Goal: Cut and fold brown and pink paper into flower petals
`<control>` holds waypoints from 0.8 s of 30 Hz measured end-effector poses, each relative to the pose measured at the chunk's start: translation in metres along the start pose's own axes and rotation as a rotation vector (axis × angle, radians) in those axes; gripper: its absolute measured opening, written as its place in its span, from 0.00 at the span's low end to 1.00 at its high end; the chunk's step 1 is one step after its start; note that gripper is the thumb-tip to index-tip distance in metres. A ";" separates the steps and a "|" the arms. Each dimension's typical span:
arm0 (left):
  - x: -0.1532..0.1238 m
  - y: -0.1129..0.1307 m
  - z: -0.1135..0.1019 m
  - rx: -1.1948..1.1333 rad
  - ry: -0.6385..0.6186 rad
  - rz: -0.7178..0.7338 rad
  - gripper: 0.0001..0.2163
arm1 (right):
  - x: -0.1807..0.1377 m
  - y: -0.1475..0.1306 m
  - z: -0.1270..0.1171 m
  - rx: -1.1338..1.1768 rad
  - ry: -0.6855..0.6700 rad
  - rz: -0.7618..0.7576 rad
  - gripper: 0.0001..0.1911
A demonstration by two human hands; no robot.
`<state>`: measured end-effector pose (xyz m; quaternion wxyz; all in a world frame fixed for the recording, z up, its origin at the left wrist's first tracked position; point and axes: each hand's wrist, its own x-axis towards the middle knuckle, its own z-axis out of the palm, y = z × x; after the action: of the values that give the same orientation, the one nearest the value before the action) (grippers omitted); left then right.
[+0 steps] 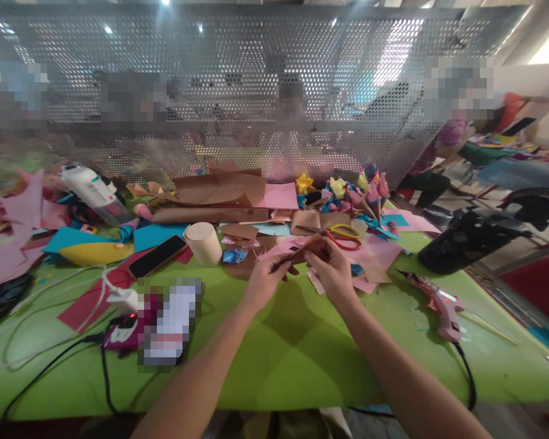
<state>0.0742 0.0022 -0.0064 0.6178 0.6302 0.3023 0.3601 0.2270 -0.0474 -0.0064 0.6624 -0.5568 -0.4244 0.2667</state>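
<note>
Above the green table, a small strip of brown paper (302,249) is stretched between my two hands. My left hand (266,277) pinches its left end, and my right hand (332,265) grips the right end, fingers curled over it. Part of the strip is hidden by the fingers. Just beyond my hands lie scissors with red and yellow handles (345,235), close to my right hand. Pink paper sheets (384,253) spread to the right. A crumpled blue wrapper (233,256) rests left of my left hand.
A pink glue gun (448,311) lies at the right, near a black bottle (452,241). To the left are a cream roll (203,244), a dark phone (158,256) and a purple power strip (123,334) with cables. Paper flowers (375,189) stand before the perforated metal screen (238,91).
</note>
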 end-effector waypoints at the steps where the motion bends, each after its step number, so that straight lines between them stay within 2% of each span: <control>1: 0.000 0.000 0.001 0.002 0.020 0.004 0.15 | 0.000 0.000 0.000 0.001 0.006 0.010 0.10; 9: 0.001 0.001 0.001 -0.072 0.111 -0.030 0.14 | 0.000 0.003 0.000 -0.011 -0.019 -0.011 0.13; 11: 0.002 0.001 -0.001 -0.131 0.116 -0.075 0.15 | 0.001 0.001 -0.003 -0.027 -0.069 -0.072 0.13; 15: 0.004 0.000 -0.005 -0.272 0.167 -0.179 0.18 | 0.004 -0.010 -0.011 -0.175 -0.211 -0.289 0.21; 19: 0.005 0.000 -0.008 -0.311 0.199 -0.216 0.17 | 0.007 -0.017 -0.015 -0.304 -0.297 -0.421 0.14; 24: 0.005 0.001 -0.009 -0.266 0.162 -0.169 0.12 | 0.010 -0.014 -0.017 -0.365 -0.271 -0.467 0.08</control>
<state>0.0695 0.0108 -0.0049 0.6976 0.4841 0.3526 0.3934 0.2447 -0.0511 0.0093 0.5326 -0.5132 -0.6657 0.0987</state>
